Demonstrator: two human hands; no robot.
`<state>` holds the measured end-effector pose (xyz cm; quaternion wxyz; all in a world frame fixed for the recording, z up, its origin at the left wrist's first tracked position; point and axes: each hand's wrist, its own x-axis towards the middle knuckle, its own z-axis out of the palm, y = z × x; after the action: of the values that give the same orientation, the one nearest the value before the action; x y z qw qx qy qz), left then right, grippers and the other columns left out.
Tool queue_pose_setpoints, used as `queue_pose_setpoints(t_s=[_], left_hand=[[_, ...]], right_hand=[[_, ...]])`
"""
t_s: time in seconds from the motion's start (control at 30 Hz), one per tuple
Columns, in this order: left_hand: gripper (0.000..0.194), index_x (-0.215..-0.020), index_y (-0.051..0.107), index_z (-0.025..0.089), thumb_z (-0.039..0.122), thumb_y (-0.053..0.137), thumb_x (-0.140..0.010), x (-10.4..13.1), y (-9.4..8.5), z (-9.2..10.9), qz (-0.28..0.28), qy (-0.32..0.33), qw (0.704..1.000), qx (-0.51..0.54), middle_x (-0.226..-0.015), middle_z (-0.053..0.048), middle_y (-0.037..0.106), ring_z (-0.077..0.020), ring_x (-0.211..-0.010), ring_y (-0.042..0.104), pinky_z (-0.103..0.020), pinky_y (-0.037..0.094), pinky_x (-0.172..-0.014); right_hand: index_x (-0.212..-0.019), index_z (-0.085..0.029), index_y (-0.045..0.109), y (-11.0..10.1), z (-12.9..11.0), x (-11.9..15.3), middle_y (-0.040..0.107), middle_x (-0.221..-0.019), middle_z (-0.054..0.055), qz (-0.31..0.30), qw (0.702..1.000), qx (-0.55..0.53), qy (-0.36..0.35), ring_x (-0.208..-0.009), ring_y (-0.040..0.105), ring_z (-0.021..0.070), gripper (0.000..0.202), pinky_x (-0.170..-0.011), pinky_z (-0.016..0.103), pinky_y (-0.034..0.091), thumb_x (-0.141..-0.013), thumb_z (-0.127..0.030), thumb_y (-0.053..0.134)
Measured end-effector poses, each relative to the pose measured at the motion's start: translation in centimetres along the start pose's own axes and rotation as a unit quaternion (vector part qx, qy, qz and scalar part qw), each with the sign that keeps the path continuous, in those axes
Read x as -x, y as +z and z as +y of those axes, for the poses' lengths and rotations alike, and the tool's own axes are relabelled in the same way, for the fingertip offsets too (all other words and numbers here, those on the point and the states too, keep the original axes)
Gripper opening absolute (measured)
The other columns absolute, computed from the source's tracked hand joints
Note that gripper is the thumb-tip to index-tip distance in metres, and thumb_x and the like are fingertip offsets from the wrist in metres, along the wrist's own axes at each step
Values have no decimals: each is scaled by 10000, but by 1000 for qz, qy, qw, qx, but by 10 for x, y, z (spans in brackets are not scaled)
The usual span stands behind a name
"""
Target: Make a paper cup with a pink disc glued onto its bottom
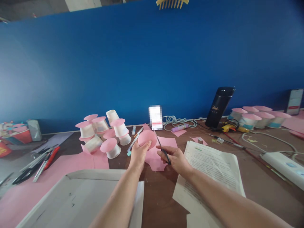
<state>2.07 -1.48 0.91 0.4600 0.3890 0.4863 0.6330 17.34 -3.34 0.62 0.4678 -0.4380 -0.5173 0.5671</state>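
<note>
Black bottle [219, 107] against blue partition [133, 60]

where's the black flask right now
In the head view, the black flask stands on the right side of the table, against the blue partition, just left of the pink-topped cups.

Comb [172, 3] cut off by the top edge.

left hand [140, 153]: bare | right hand [177, 160]: bare | forearms [213, 188]: bare (tapering toward the wrists [192, 173])
</note>
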Motion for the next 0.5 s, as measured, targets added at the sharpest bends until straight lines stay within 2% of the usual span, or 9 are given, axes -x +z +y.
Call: queue_pose_setpoints(t_s=[0.23, 0.5], left_hand=[[516, -923, 671, 97, 401, 811, -530, 1, 1, 3, 3, 2, 1000, 10, -776, -91, 697, -200, -674, 635, -307, 492, -638], [471, -988, 659, 116, 416, 761, -640, -3, -3, -1, -23, 6, 1000, -3, -844, -90, 692, -180, -691, 629, -307, 496, -651]], right_hand=[[-1079, -113, 711, 0, 3, -2, 532, -553, -19, 3, 1000, 4, 1, -512, 452, 93, 631, -534, 265, 413, -601, -522, 761], [-1070, -117, 714, 1, 4, -2, 541, -578, -15, 5, 1000, -9, 9, -536, 476, 97, 626, -542, 263, 428, -589, -513, 773]])
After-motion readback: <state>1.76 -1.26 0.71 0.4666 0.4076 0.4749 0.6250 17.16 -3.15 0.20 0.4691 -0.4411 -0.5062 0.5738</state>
